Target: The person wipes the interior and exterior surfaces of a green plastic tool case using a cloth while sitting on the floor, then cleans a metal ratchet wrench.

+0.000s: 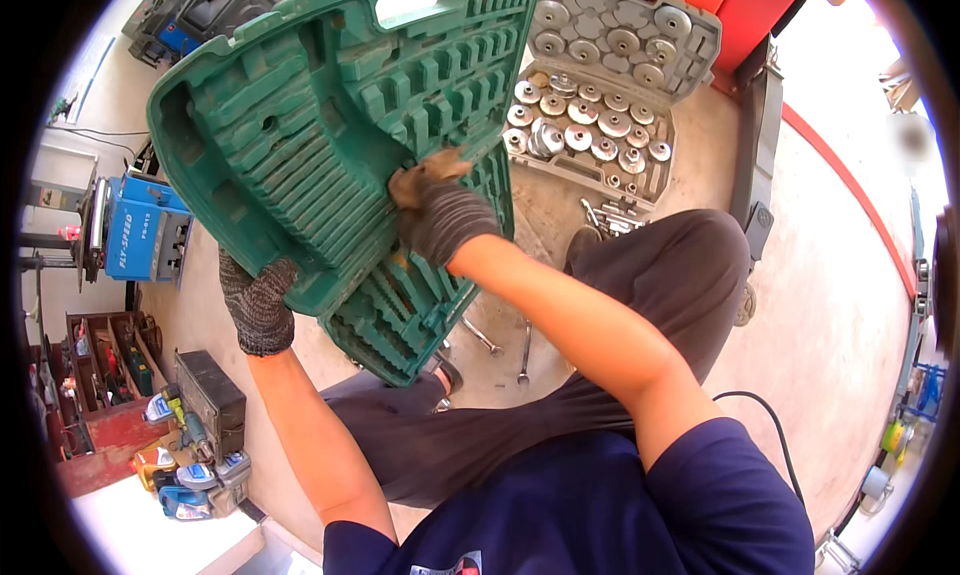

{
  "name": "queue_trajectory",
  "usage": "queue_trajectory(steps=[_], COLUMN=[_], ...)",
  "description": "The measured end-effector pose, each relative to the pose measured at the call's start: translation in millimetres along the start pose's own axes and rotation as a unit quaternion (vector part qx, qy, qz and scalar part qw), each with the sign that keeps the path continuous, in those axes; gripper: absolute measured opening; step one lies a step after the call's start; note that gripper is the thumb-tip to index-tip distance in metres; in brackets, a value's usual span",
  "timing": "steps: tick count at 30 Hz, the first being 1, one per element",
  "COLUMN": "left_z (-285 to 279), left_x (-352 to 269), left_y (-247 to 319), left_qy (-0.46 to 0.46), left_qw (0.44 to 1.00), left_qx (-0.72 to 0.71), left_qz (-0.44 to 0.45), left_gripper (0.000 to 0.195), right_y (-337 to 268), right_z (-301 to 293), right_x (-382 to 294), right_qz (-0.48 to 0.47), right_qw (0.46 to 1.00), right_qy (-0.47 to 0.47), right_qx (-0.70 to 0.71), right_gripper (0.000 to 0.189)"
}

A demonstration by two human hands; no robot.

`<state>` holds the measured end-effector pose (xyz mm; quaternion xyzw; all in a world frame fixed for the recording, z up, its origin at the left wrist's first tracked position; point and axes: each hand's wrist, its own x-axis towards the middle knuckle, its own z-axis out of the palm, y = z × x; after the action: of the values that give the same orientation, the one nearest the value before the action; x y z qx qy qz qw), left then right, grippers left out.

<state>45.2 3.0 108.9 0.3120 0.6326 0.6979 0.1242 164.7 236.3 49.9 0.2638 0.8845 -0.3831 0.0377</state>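
A green plastic tool case (300, 155), with moulded slots and recesses, is held up open and tilted in front of me. My left hand (259, 301), in a dark knit glove, grips its lower left edge, the fingers hidden behind the case. My right hand (450, 218), gloved too and slightly blurred, presses a brown rag (427, 176) against the inside of the case near its middle. Below the case, combination wrenches (524, 350) lie on the floor between my legs.
Beyond my right knee, an open grey case (667, 177) holds several cup-type oil filter wrenches (615, 123). Sockets (619, 218) lie near my shoe. At left stand a blue machine (146, 230), a red toolbox (112, 425), a black box (211, 402) and several bottles (184, 504). A black cable (772, 417) curves at right.
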Motion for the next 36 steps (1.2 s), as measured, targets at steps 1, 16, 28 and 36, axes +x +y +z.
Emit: queue_trajectory(steps=[1, 16, 28, 36], left_z=[3, 27, 29, 28], left_x=[2, 5, 6, 4], left_y=[0, 16, 22, 20], left_qy=[0.003, -0.011, -0.013, -0.014], left_qw=[1.0, 0.995, 0.998, 0.996], left_qx=[-0.003, -0.096, -0.043, -0.072], left_qz=[0.003, -0.033, -0.048, -0.048], left_gripper=[0.057, 0.061, 0.08, 0.084], right_y=[18, 51, 62, 22], right_z=[-6, 55, 12, -33], right_x=[10, 48, 54, 34], right_qz=[-0.041, -0.12, 0.082, 0.117], right_qw=[0.999, 0.978, 0.881, 0.99], right_qy=[0.018, 0.04, 0.205, -0.079], right_qx=[-0.011, -0.167, -0.418, -0.003], right_gripper=[0.043, 0.027, 0.04, 0.034])
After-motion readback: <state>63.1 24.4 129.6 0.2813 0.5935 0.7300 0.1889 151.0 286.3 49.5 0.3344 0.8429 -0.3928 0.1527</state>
